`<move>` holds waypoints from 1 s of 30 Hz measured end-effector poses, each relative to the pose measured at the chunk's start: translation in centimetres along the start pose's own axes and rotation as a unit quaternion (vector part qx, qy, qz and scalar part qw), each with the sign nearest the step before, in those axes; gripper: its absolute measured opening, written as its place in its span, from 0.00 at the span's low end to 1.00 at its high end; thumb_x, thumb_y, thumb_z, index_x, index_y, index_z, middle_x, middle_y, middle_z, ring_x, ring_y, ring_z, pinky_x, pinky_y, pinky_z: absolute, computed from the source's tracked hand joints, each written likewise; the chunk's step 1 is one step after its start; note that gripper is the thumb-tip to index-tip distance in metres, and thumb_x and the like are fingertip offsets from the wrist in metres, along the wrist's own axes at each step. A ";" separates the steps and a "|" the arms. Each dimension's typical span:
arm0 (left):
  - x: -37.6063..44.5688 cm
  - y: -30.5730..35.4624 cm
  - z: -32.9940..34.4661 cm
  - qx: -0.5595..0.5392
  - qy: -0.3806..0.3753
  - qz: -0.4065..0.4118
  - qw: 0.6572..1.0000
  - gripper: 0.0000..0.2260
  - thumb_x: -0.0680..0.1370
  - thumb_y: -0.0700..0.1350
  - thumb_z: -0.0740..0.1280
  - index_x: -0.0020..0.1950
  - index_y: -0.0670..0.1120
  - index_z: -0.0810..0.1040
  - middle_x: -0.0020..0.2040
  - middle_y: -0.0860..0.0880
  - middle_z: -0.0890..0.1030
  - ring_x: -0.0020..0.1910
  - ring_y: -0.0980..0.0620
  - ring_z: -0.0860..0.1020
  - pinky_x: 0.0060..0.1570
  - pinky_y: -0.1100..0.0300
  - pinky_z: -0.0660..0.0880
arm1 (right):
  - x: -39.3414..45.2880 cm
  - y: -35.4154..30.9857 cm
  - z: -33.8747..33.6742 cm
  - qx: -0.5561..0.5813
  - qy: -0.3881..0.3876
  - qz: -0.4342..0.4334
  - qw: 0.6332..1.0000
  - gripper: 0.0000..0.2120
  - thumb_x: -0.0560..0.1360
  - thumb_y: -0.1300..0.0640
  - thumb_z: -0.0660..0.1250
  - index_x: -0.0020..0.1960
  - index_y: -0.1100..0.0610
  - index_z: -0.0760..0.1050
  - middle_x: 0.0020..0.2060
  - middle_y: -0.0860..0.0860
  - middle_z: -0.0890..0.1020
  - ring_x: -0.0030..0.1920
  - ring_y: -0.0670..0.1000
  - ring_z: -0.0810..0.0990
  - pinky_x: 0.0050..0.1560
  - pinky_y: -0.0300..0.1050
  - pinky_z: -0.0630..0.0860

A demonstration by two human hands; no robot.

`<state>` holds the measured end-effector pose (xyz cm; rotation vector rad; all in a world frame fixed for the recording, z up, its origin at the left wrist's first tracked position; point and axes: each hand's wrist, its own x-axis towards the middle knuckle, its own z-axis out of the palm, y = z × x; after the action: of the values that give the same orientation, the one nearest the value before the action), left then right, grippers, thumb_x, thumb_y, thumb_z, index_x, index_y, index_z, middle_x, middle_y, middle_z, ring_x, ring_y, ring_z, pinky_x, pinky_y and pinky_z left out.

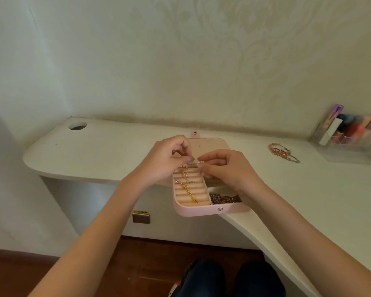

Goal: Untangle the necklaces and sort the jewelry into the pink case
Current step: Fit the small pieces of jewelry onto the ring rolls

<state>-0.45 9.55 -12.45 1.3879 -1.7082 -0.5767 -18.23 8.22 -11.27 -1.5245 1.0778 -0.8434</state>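
At frame centre my left hand (169, 157) and right hand (225, 168) pinch a small pink-beaded piece (201, 163) over the pink case (199, 211). Chains already fill it; bracelets (284, 152) wait at right on the counter (116, 151).

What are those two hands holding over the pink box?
Both the left hand and right hand pinch a small pinkish trinket between fingertips; which part cannot be told.
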 end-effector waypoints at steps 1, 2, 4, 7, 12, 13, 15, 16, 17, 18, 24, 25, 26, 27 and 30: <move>0.1 -0.1 0.0 0.003 -0.003 -0.002 1.000 0.06 0.72 0.38 0.71 0.41 0.47 0.76 0.40 0.51 0.82 0.42 0.60 0.79 0.44 0.73 0.70 | 0.0 0.1 0.0 -0.014 0.007 -0.003 1.000 0.08 0.70 0.66 0.73 0.48 0.60 0.81 0.36 0.56 0.83 0.30 0.45 0.80 0.33 0.34 0.78; 0.1 -0.2 0.0 0.006 -0.004 -0.002 1.000 0.06 0.72 0.38 0.71 0.40 0.47 0.76 0.40 0.51 0.82 0.41 0.60 0.79 0.42 0.74 0.70 | 0.1 0.3 0.0 -0.031 0.015 -0.009 0.999 0.08 0.70 0.66 0.73 0.48 0.59 0.81 0.38 0.56 0.84 0.32 0.46 0.81 0.35 0.36 0.79; 0.3 -0.3 0.1 0.014 -0.007 0.000 1.000 0.09 0.71 0.38 0.72 0.39 0.50 0.75 0.39 0.52 0.82 0.38 0.61 0.78 0.40 0.73 0.69 | 0.3 0.6 0.1 -0.075 0.028 -0.026 0.996 0.08 0.70 0.65 0.73 0.48 0.58 0.82 0.40 0.57 0.85 0.37 0.52 0.84 0.42 0.43 0.82; 0.6 -0.4 0.2 0.025 -0.016 0.002 1.000 0.10 0.71 0.38 0.72 0.39 0.51 0.74 0.38 0.53 0.82 0.37 0.59 0.77 0.40 0.68 0.71 | 0.4 1.0 0.3 -0.136 0.045 -0.071 0.987 0.05 0.70 0.61 0.73 0.46 0.54 0.82 0.38 0.52 0.84 0.39 0.49 0.83 0.45 0.42 0.81; 0.7 -0.5 0.3 0.033 -0.026 0.004 0.999 0.11 0.71 0.36 0.71 0.38 0.50 0.72 0.39 0.51 0.83 0.42 0.55 0.80 0.46 0.60 0.75 | 0.1 1.3 0.6 -0.221 0.065 -0.136 0.964 0.01 0.72 0.56 0.72 0.43 0.51 0.81 0.35 0.44 0.82 0.36 0.40 0.79 0.40 0.31 0.75; 0.7 -0.5 0.3 0.033 -0.027 0.008 0.999 0.12 0.70 0.35 0.71 0.37 0.50 0.72 0.39 0.51 0.83 0.42 0.54 0.80 0.47 0.59 0.75 | 0.1 1.3 0.7 -0.235 0.065 -0.144 0.959 0.01 0.72 0.56 0.72 0.43 0.51 0.81 0.35 0.43 0.81 0.36 0.41 0.78 0.40 0.32 0.75; 0.8 -0.5 0.2 0.041 -0.032 0.015 0.999 0.13 0.70 0.34 0.71 0.37 0.50 0.72 0.37 0.51 0.82 0.41 0.53 0.80 0.48 0.59 0.74 | 0.0 1.3 0.8 -0.252 0.059 -0.156 0.953 0.01 0.72 0.57 0.72 0.44 0.53 0.81 0.34 0.42 0.80 0.36 0.41 0.77 0.41 0.33 0.75; 0.8 -0.5 0.1 0.047 -0.037 0.017 0.998 0.14 0.69 0.33 0.71 0.36 0.50 0.72 0.36 0.52 0.82 0.41 0.53 0.80 0.48 0.59 0.74 | 0.0 1.3 0.8 -0.257 0.055 -0.161 0.951 0.01 0.72 0.57 0.72 0.44 0.53 0.81 0.34 0.42 0.80 0.36 0.41 0.77 0.41 0.34 0.75; 0.9 -0.5 0.0 0.052 -0.045 0.017 0.997 0.14 0.69 0.33 0.72 0.36 0.50 0.72 0.35 0.53 0.82 0.39 0.53 0.79 0.47 0.60 0.73 | 0.0 1.3 0.8 -0.267 0.051 -0.165 0.948 0.02 0.72 0.57 0.72 0.44 0.54 0.82 0.34 0.43 0.80 0.36 0.41 0.77 0.42 0.34 0.74; 1.0 -0.4 0.0 0.057 -0.056 0.014 0.997 0.14 0.68 0.33 0.71 0.36 0.50 0.72 0.35 0.53 0.81 0.38 0.54 0.79 0.45 0.61 0.73 | 0.0 1.3 0.9 -0.285 0.047 -0.171 0.942 0.02 0.72 0.56 0.72 0.44 0.54 0.82 0.34 0.43 0.80 0.36 0.41 0.76 0.42 0.35 0.74; 2.0 0.3 -0.7 0.101 -0.122 0.003 0.987 0.09 0.68 0.33 0.71 0.39 0.47 0.76 0.36 0.51 0.82 0.36 0.59 0.78 0.42 0.64 0.74 | -0.2 1.4 1.1 -0.351 0.046 -0.206 0.912 0.05 0.73 0.55 0.71 0.47 0.55 0.83 0.36 0.47 0.80 0.35 0.40 0.72 0.40 0.31 0.67; 2.0 0.4 -0.7 0.107 -0.125 0.011 0.986 0.09 0.69 0.33 0.71 0.40 0.47 0.77 0.37 0.51 0.82 0.38 0.58 0.79 0.44 0.62 0.74 | -0.2 1.3 1.1 -0.361 0.047 -0.211 0.907 0.05 0.73 0.55 0.71 0.48 0.55 0.83 0.37 0.47 0.80 0.35 0.41 0.72 0.39 0.31 0.66; 1.9 0.4 -0.7 0.113 -0.126 0.020 0.985 0.10 0.69 0.34 0.71 0.40 0.48 0.77 0.38 0.51 0.82 0.40 0.57 0.80 0.45 0.60 0.75 | -0.3 1.3 1.1 -0.371 0.047 -0.216 0.902 0.06 0.73 0.55 0.70 0.48 0.55 0.83 0.37 0.48 0.81 0.35 0.42 0.71 0.39 0.31 0.66; 1.8 0.5 -0.8 0.117 -0.127 0.029 0.984 0.10 0.69 0.34 0.70 0.40 0.49 0.77 0.38 0.52 0.82 0.41 0.57 0.80 0.46 0.60 0.75 | -0.3 1.3 1.2 -0.380 0.047 -0.221 0.897 0.06 0.74 0.55 0.70 0.48 0.56 0.82 0.38 0.49 0.81 0.36 0.43 0.71 0.38 0.32 0.66; 1.5 0.8 -1.0 0.129 -0.131 0.049 0.982 0.14 0.69 0.33 0.68 0.44 0.53 0.81 0.37 0.55 0.82 0.41 0.64 0.79 0.47 0.66 0.75 | -0.4 1.2 1.3 -0.389 0.047 -0.228 0.892 0.06 0.75 0.56 0.69 0.49 0.57 0.82 0.38 0.49 0.80 0.38 0.44 0.71 0.39 0.36 0.66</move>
<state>-0.11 8.54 -10.80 1.4448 -2.1122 -0.5150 -17.47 8.96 -12.70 -2.5041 1.2229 -0.8417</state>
